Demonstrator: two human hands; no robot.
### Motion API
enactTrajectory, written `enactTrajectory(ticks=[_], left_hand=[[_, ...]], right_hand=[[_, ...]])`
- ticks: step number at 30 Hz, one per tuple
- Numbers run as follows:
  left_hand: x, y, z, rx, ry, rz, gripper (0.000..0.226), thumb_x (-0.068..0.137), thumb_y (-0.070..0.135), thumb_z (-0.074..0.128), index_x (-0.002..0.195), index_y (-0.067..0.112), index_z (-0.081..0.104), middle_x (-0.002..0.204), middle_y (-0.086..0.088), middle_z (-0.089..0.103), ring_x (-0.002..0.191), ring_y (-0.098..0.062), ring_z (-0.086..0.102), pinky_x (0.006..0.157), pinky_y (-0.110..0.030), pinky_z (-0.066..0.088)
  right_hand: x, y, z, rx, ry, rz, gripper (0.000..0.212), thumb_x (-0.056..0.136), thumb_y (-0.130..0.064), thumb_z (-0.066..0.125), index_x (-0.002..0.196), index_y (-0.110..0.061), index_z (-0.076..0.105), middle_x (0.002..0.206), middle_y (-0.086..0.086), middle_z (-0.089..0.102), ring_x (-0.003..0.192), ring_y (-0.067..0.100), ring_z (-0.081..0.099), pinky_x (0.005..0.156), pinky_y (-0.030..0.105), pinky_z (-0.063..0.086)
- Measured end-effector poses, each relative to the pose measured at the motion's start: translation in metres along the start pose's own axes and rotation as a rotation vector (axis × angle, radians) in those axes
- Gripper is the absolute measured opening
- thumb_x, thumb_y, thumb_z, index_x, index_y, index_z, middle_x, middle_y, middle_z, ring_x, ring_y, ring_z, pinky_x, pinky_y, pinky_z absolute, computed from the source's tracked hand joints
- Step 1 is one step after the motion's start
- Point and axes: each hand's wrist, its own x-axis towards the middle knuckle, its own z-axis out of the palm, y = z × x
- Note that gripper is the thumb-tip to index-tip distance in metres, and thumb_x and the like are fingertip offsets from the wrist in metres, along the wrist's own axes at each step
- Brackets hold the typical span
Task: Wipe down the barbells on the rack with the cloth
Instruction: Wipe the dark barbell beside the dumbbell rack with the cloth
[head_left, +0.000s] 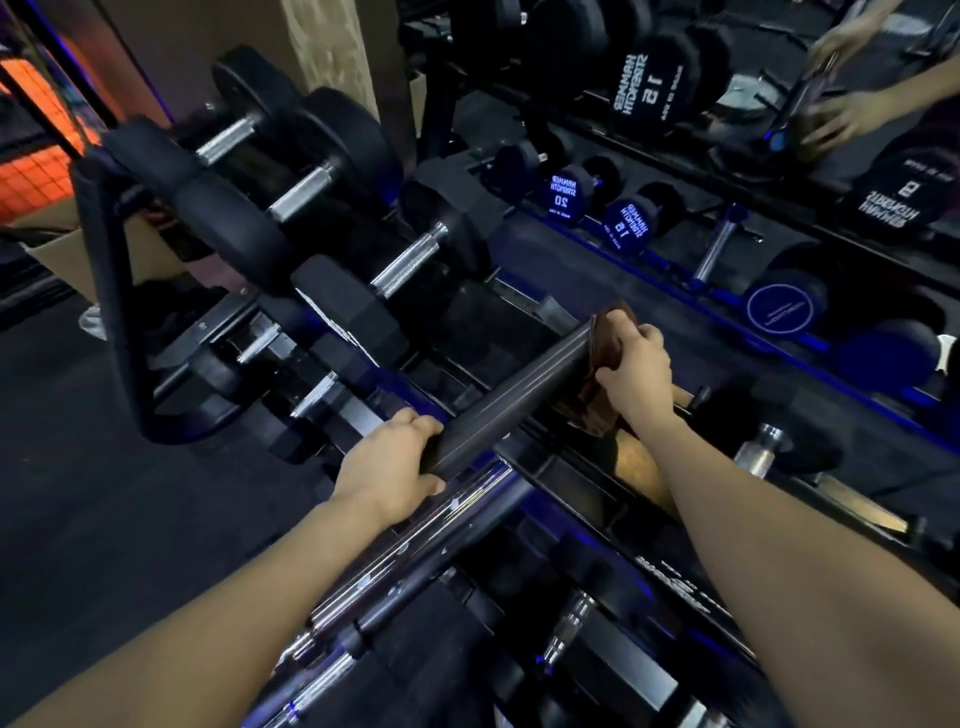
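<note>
1. Directly over the black steel rack (675, 582), the dark smooth cylindrical bar (511, 397) slants up to the right, above the rack's chrome rails. The left hand (387, 470) curls round its near end; the right hand (636, 366) grips the brown crumpled cloth (605, 343) wrapped over the far end, with loose folds hanging beneath the wrist.
2. Just left of the bar sit black hex dumbbells with knurled chrome handles (402, 270) — their heads crowd the space on that side. A short chrome-handled dumbbell (763, 447) lies near the right forearm.
3. Behind the rack a mirror (727, 156) shows round dumbbells marked 20, 18 and 15, and both hands reflected at the top right.
4. Dark rubber floor (62, 467) spreads to the left — open ground there, with a cardboard box (62, 249) and an orange-lit grid farther back.
</note>
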Motion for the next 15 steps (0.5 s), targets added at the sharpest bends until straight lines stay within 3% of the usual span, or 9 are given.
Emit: enactTrajectory(ticks=[7, 15], left_hand=[[0.004, -0.018, -0.008, -0.15, -0.169, 0.015, 0.067, 0.082, 0.023, 0.072, 0.141, 0.017, 0.041, 0.133, -0.003, 0.046, 0.122, -0.019, 0.047, 0.104, -0.027, 0.036], [-0.047, -0.037, -0.002, -0.148, 0.054, 0.042, 0.054, 0.088, 0.022, 0.065, 0.138, 0.022, 0.046, 0.132, 0.002, 0.046, 0.122, -0.018, 0.047, 0.103, -0.035, 0.039]], right_hand=[[-0.041, -0.018, 0.009, -0.002, -0.075, -0.089, 0.068, 0.081, -0.002, 0.066, 0.14, -0.026, 0.043, 0.136, 0.011, 0.032, 0.117, 0.034, 0.048, 0.108, 0.039, 0.037], [-0.126, -0.068, 0.04, -0.132, -0.187, -0.254, 0.061, 0.086, -0.006, 0.06, 0.141, -0.027, 0.044, 0.139, 0.01, 0.023, 0.114, 0.036, 0.041, 0.104, 0.042, 0.038]])
